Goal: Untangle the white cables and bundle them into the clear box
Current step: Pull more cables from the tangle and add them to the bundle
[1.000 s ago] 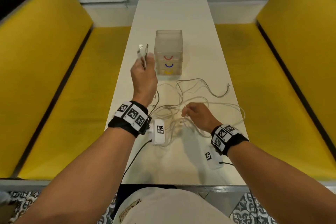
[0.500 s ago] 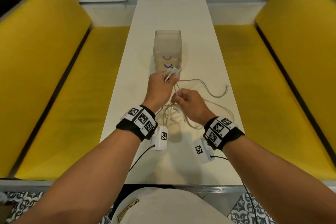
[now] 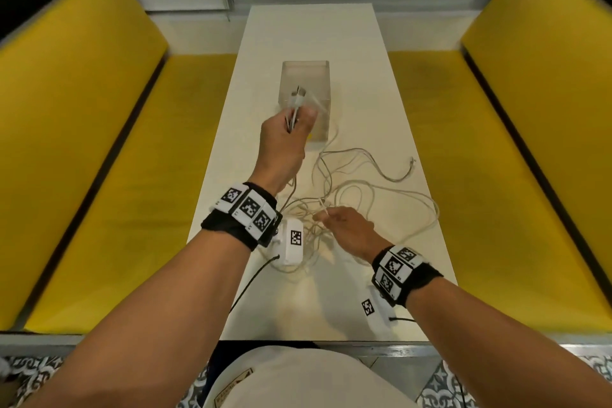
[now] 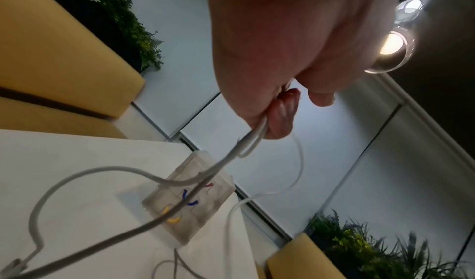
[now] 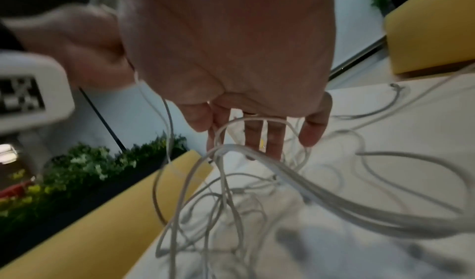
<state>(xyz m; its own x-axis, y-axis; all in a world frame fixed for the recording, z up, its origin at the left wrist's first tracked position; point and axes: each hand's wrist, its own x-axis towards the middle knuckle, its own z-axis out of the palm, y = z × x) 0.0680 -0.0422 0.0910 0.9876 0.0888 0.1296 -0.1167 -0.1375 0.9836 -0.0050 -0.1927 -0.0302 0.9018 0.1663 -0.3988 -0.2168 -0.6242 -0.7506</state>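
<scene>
The clear box [image 3: 306,74] [image 4: 190,202], with red, blue and yellow marks on its side, stands at mid-table. My left hand [image 3: 298,121] [image 4: 282,105] is raised just in front of it and grips folded loops of a white cable. That cable's plug [image 3: 298,97] sticks up above the fist. More cable trails down from the fist to the tangle of white cables [image 3: 357,195] [image 5: 257,202] on the table. My right hand [image 3: 323,217] [image 5: 231,137] is low over the tangle's near left part, and thumb and forefinger pinch a strand.
The long white table [image 3: 314,30] runs away from me between two yellow benches [image 3: 99,175] [image 3: 496,175]. One loose cable end [image 3: 411,162] [image 5: 395,86] lies toward the table's right edge. A white wall closes the far end.
Half a second ago both hands met over the tangle. Since then the left hand has risen toward the box with its loops, and the right has dropped back toward me onto the tangle.
</scene>
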